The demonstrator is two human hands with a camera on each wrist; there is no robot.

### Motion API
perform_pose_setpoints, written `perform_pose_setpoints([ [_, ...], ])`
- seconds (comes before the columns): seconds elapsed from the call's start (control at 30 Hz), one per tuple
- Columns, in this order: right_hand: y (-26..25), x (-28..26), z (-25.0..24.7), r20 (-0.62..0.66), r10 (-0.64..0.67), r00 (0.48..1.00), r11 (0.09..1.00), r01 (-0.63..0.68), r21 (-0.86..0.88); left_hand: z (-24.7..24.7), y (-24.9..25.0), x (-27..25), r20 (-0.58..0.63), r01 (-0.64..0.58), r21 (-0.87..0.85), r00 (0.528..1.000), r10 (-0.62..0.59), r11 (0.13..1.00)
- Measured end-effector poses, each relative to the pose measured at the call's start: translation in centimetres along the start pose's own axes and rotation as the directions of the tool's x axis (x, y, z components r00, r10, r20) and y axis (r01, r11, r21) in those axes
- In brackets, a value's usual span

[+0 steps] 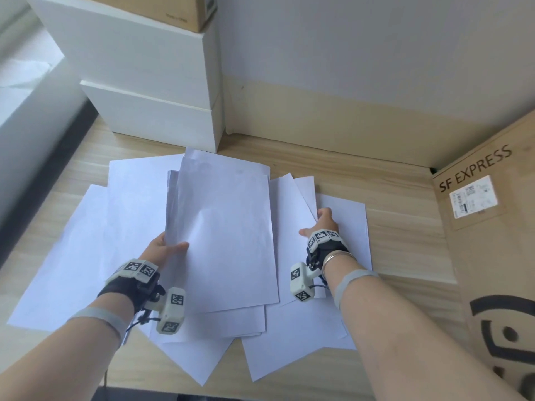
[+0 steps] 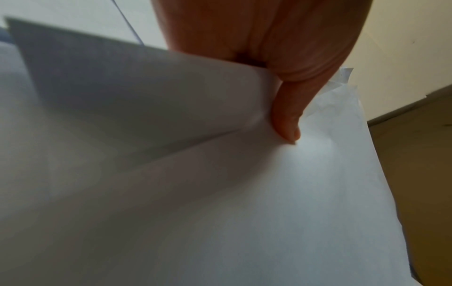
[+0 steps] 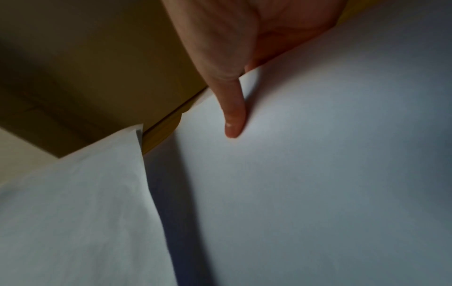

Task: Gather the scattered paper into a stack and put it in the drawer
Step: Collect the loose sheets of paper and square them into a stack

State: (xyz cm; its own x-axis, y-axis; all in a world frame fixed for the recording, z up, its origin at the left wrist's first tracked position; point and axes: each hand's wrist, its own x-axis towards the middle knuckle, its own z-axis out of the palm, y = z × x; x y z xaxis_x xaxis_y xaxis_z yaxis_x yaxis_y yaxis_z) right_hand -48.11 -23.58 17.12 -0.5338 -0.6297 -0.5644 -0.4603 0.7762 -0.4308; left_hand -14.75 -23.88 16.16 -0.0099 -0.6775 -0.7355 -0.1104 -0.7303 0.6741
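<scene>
Several white sheets of scattered paper (image 1: 86, 241) overlap on the wooden desk (image 1: 405, 227). My left hand (image 1: 165, 247) grips a bundle of sheets (image 1: 225, 227) by its lower left edge, thumb on top, with the bundle raised off the pile. In the left wrist view the thumb (image 2: 286, 120) presses on the top sheet (image 2: 269, 193). My right hand (image 1: 321, 227) pinches the edge of a sheet (image 1: 341, 215) at the right of the pile. Its thumb (image 3: 233, 108) lies on that sheet (image 3: 318, 154), the fingers hidden beneath. The white drawer unit (image 1: 150, 111) stands at the back left.
A tall cardboard box marked SF EXPRESS (image 1: 492, 241) stands close on the right. A brown box (image 1: 179, 10) sits on top of the drawer unit. The wall runs along the desk's back edge, and bare wood shows between the paper and the wall.
</scene>
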Motion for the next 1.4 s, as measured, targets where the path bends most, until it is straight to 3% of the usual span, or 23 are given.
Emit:
perform_pose_setpoints([
  [0.17,0.9,-0.4,-2.8,0.036,0.163,0.986,0.981,-0.158,-0.115,0.5,0.1,-0.1,0.016,0.016,0.019,1.0,-0.017,1.0],
  [0.3,3.2,-0.8,-4.0,0.034,0.195,0.98,0.973,-0.189,-0.131,1.4,0.5,-0.4,0.049,0.012,0.031,0.999,-0.014,0.999],
  [0.37,4.2,-1.4,-4.5,0.055,0.226,0.973,0.953,-0.209,-0.22,2.0,0.6,-0.5,0.063,0.003,0.041,0.998,-0.006,0.999],
  [0.47,6.3,-1.2,-4.8,-0.063,0.258,0.964,0.939,-0.265,-0.217,2.6,0.5,-0.5,0.085,-0.006,0.048,0.996,0.001,0.999],
  [0.57,8.0,-1.5,-4.4,-0.08,0.27,0.959,0.934,-0.281,-0.222,3.1,0.3,-0.3,0.1,-0.004,0.055,0.995,-0.002,0.998],
  [0.67,9.1,-1.4,-4.4,-0.141,0.317,0.938,0.935,-0.334,-0.117,3.7,0.0,-0.4,0.107,-0.003,0.044,0.994,-0.001,0.999],
  [0.9,9.8,-1.3,-5.3,-0.063,0.221,0.973,0.97,-0.226,-0.089,4.3,-0.5,-0.3,0.089,0.001,0.078,0.996,-0.008,0.997],
  [1.2,11.2,-1.9,-7.0,-0.252,0.052,0.966,0.99,-0.016,0.142,5.4,-0.2,-0.3,0.087,-0.009,0.079,0.996,0.002,0.997],
  [1.4,12.1,-2.1,-9.6,-0.298,0.075,0.952,0.993,-0.044,0.111,6.0,0.0,0.1,0.094,-0.008,0.119,0.996,-0.003,0.993],
])
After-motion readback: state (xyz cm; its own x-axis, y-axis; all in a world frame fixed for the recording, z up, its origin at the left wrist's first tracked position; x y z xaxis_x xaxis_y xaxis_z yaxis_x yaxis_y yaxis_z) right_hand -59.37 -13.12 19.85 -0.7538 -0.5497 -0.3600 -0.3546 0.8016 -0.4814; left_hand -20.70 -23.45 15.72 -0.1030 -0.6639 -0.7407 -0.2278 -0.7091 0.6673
